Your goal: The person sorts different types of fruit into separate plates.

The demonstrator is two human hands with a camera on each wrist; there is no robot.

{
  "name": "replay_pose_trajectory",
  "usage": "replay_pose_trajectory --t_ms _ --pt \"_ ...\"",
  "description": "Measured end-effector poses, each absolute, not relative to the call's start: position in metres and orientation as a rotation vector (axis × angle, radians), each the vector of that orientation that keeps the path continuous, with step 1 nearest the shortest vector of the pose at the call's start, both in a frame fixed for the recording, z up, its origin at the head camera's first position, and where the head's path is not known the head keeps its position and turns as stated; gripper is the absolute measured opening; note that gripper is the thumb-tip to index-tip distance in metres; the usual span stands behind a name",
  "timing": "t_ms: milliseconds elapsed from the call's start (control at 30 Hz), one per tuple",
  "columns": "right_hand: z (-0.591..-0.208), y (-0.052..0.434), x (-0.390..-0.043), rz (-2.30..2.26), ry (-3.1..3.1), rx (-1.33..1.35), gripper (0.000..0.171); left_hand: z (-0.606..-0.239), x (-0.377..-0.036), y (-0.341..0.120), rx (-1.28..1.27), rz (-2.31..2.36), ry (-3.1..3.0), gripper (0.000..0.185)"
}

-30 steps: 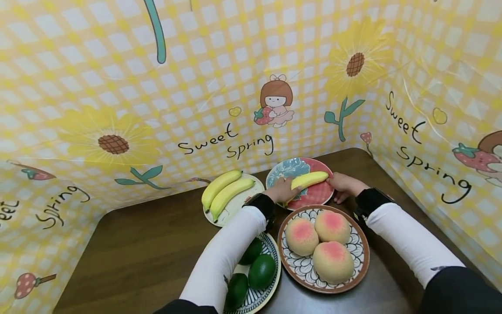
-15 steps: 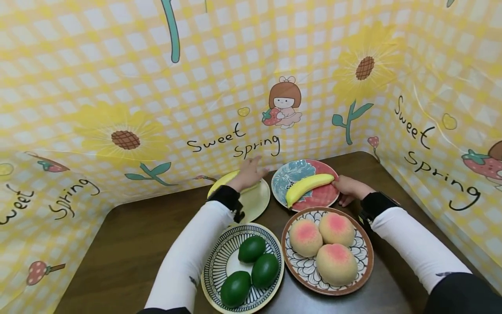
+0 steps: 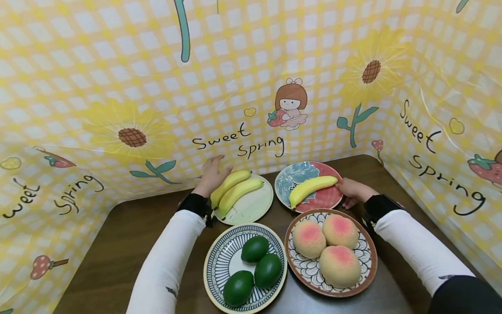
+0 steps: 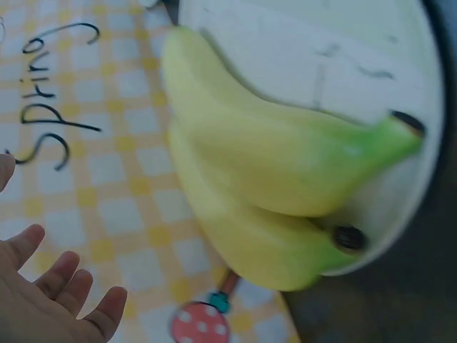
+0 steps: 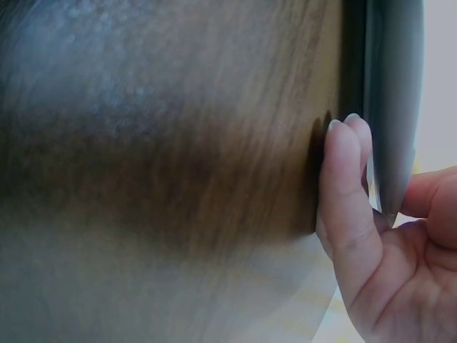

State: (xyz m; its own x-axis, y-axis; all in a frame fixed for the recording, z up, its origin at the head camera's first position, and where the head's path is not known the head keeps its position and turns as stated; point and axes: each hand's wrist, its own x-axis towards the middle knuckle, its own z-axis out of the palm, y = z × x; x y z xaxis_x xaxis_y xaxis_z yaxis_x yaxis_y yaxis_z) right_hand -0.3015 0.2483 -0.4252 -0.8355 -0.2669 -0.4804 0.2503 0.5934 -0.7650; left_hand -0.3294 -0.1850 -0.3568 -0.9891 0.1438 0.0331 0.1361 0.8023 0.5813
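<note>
Two yellow bananas [image 3: 235, 192] lie on a pale yellow plate [image 3: 255, 207]. My left hand [image 3: 213, 174] hovers just behind them by the backdrop, holding nothing. The left wrist view shows those bananas [image 4: 285, 157] close up, with the left hand [image 4: 50, 293] spread and apart from them. A single banana [image 3: 311, 188] lies on a red and blue plate [image 3: 290, 174]. My right hand [image 3: 353, 189] pinches that plate's right rim. In the right wrist view its fingers [image 5: 350, 186] curl under the rim [image 5: 393, 93] and the thumb lies on the other side.
A striped plate [image 3: 219, 261] holds three green fruits [image 3: 255, 261]. To its right, a brown-rimmed plate [image 3: 366, 266] holds three peaches [image 3: 329, 248]. A yellow checked backdrop [image 3: 235, 87] walls the dark wooden table [image 3: 129, 235] on three sides.
My left hand let go of the single banana on the red plate and moved left, behind the two bananas. The right hand stayed at the red plate's rim.
</note>
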Motion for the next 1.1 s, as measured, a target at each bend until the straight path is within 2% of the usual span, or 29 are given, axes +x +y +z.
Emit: replay_pose_trajectory --t_ms 167,367,567,1100 --pt "-0.425 0.248 -0.302 -1.195 2.262 -0.01 0.033 -0.365 -0.326 -0.193 0.209 0.881 2.959 0.066" --pt "-0.427 0.25 -0.304 -1.186 2.268 -0.016 0.035 -0.379 -0.327 -0.195 0.337 0.709 2.953 0.063" --pt "-0.429 0.25 -0.306 -1.179 2.27 -0.006 0.033 -0.391 -0.327 -0.193 0.35 0.606 2.919 0.067" --pt "-0.427 0.249 -0.306 -1.16 2.271 0.006 0.031 -0.397 -0.326 -0.182 0.35 0.431 2.902 0.066"
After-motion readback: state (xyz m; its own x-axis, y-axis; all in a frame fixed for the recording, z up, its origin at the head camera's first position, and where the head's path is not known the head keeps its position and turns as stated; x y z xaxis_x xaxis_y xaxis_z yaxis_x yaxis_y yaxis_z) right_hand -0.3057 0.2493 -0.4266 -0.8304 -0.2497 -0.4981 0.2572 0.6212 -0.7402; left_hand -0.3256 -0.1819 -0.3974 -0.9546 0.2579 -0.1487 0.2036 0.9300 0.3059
